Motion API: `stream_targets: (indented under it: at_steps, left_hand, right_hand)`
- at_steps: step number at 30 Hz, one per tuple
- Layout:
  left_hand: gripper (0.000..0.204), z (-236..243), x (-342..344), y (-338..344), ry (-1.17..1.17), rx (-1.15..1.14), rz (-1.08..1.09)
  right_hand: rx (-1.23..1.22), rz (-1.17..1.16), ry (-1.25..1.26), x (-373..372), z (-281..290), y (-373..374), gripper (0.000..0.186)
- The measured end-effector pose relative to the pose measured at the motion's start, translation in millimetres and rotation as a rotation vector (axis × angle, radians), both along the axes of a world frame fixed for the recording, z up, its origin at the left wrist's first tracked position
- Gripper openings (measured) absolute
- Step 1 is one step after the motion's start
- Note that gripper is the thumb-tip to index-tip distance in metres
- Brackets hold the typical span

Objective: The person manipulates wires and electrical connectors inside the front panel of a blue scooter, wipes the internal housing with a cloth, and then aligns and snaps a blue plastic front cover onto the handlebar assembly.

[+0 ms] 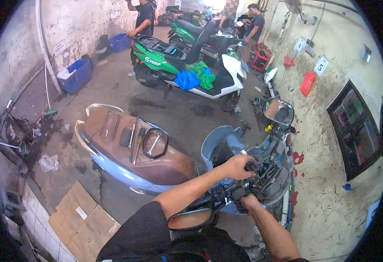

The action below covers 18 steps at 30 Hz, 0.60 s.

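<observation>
Head view: the left hand [238, 167] is clasping a dark part [252, 166] among wires [268, 169] at the front of the blue scooter [174, 168], the right hand [249, 202] sitting nearer — its grip I cannot tell — so hard tugging might be snagging wires.

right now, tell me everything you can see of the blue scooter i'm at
The light blue scooter stands upright, its front end near the wall on the right. Its panels look like glossy plastic. The long brown seat looks leathery, with a pale rail round its back; a spanner lies on it among other items. Two mirrors stick out in front, and dark wiring shows bare. The left hand and right hand are at its front end.
</observation>
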<state>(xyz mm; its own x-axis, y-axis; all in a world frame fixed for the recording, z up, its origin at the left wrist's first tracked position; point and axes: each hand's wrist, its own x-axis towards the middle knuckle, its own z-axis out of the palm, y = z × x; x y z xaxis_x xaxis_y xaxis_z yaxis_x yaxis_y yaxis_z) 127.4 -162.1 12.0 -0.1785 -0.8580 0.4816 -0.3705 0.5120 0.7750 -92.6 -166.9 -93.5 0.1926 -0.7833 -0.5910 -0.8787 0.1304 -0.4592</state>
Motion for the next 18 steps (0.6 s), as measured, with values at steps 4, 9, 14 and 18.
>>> stream_targets:
  at_steps: [4,9,14,18]
  left_hand:
    - [0.033,-8.1,9.3,4.9,0.072,0.1,-0.001]
    - [0.035,-1.8,11.3,4.7,-0.009,0.051,0.04]
    - [0.035,14.0,14.2,8.8,0.061,0.132,-0.049]
    - [0.031,22.3,7.1,4.5,-0.033,0.03,0.02]
  right_hand:
    - [0.14,-0.263,-0.367,9.0,14.6,14.5,0.029]
    - [-0.074,-0.109,-0.279,-11.6,-14.6,7.6,0.025]
    - [-0.088,0.01,-0.227,-9.2,-19.8,2.0,0.025]
    - [0.055,-0.161,-0.408,-8.3,-7.7,11.6,0.028]
